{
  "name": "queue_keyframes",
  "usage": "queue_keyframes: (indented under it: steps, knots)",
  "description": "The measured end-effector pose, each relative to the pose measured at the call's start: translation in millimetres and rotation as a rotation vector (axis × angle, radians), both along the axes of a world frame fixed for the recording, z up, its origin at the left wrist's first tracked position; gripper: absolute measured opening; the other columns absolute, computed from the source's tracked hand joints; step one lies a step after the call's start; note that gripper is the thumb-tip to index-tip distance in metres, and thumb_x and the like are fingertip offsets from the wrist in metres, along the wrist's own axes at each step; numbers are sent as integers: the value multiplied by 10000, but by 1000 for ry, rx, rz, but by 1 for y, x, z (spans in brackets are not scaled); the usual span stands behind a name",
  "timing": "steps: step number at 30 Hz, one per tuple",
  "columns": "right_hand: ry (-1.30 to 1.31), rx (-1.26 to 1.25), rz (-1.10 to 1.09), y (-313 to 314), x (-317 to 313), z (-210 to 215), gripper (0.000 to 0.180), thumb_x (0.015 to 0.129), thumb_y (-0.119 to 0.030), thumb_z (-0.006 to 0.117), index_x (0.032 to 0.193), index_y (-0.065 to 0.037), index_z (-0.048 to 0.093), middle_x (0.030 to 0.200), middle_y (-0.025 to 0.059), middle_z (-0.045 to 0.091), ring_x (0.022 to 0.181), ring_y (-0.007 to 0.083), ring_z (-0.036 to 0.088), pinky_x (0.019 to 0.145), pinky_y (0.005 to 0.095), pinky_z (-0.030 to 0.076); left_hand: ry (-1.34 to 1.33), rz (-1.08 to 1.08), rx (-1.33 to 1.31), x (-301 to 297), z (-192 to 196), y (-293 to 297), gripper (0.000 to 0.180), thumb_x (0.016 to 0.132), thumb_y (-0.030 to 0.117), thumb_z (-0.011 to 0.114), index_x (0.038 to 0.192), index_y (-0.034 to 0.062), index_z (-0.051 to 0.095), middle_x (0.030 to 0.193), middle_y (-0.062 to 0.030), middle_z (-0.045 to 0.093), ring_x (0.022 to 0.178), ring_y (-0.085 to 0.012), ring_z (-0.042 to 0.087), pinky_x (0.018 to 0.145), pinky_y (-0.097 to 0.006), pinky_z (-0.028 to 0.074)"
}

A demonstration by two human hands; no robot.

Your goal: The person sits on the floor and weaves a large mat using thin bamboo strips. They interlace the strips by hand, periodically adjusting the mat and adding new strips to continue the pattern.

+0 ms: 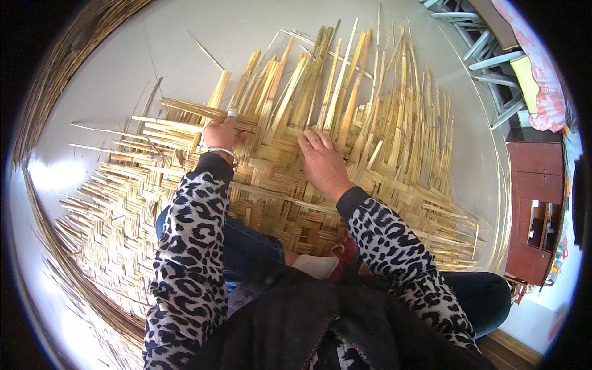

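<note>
A partly woven mat of flat, straw-coloured reed strips (pixel 265 176) lies on the floor in front of me and under my legs. Loose strip ends fan out from its far and side edges. My left hand (pixel 221 134), with a bracelet at the wrist and a white band round one finger, is closed on reed strips (pixel 197 109) that slant across the mat's far left part. My right hand (pixel 325 161) rests palm down on the weave, fingers stretched toward the upright strips (pixel 308 92). Its fingertips press near the base of those strips.
Long bundles of thin reeds (pixel 58 65) curve along the left side. A few loose reeds (pixel 205 50) lie on the pale floor (pixel 179 24) beyond the mat. At the right stand grey-legged stools (pixel 493 80), a table with a patterned cloth (pixel 546 92) and a reddish-brown cabinet (pixel 533 185).
</note>
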State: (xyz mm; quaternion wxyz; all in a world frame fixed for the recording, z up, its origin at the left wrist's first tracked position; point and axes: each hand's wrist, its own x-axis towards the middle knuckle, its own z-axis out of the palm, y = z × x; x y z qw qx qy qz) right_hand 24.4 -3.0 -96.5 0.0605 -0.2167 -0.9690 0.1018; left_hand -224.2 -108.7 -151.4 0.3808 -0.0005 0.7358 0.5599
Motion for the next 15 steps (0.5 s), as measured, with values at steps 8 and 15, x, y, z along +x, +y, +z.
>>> queue_keyframes:
  steps: [8,15]
  knots:
    - [-32,-84,35,13,-1,-7,451,892,-160,610,1325,-56,538,1394,109,498,1352,295,381,1108,452,336,-88,244,287,-17,-8,-4,226,872,80,647,904,-102,516,870,-174,572,616,-257,616,433,-332,566]
    - [-45,-67,50,10,1,-4,468,907,-190,606,1348,-56,519,1404,106,483,1349,296,383,1108,451,322,-32,354,117,-35,3,-13,243,912,127,658,1025,-47,532,985,-177,585,830,-356,645,590,-450,620]
